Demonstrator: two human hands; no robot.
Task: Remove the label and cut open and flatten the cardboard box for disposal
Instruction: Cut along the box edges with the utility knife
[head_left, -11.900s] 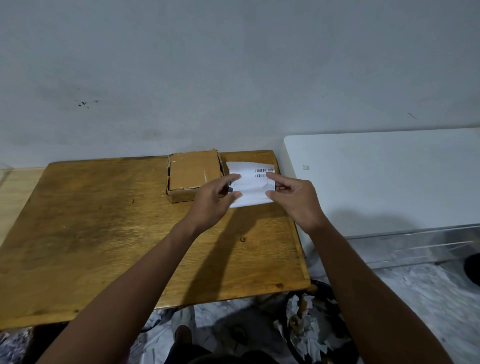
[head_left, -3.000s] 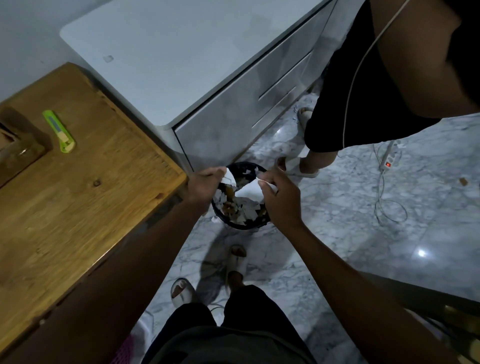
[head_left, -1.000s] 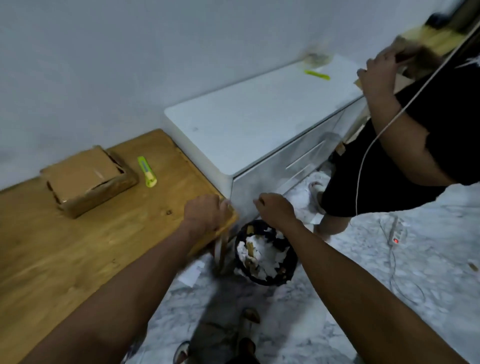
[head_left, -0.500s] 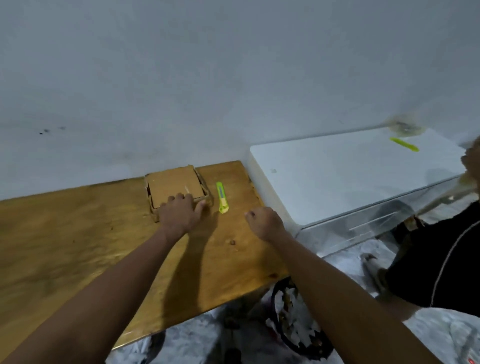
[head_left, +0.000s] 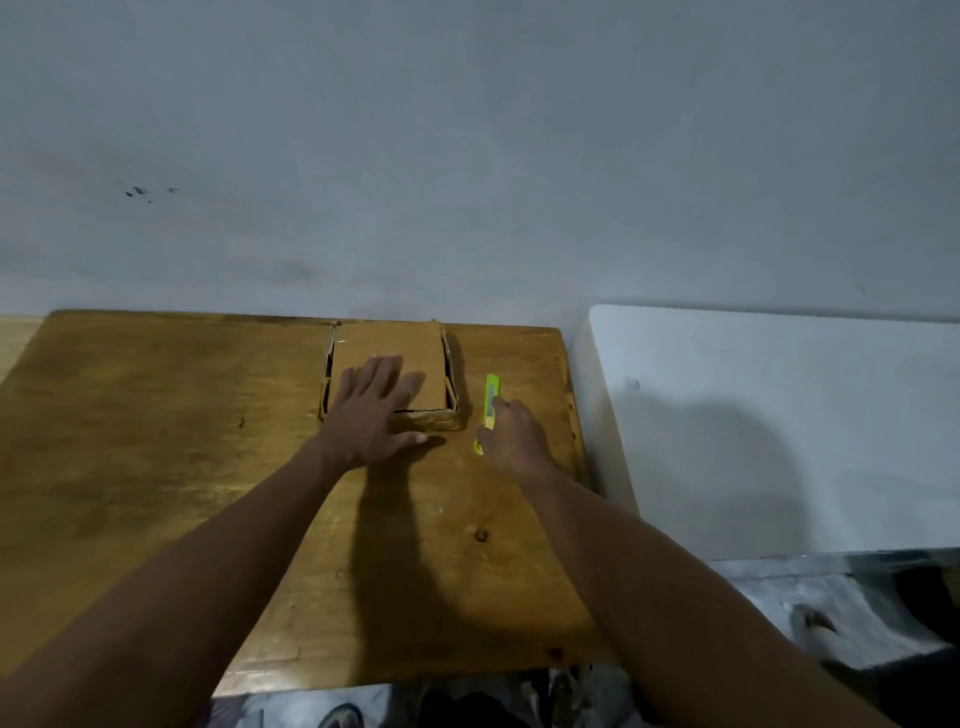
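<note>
A flat brown cardboard box (head_left: 395, 343) lies at the back of the wooden table (head_left: 156, 441), near the wall. My left hand (head_left: 371, 410) rests flat on the box's near half, fingers spread and straight. Just right of the box lies a lime-green utility knife (head_left: 491, 393), pointing away from me. My right hand (head_left: 509, 434) covers the knife's near end, with its fingers curled round the handle. No label is visible on the box.
A white cabinet (head_left: 779, 415) stands right beside the table, its top slightly higher. The grey wall (head_left: 467, 156) runs close behind the box. Below the table's front edge lies marble floor with torn paper (head_left: 566, 691).
The camera turned back from the bin to the table. My left hand spread flat on the box. My right hand moved from the bare table onto the knife handle.
</note>
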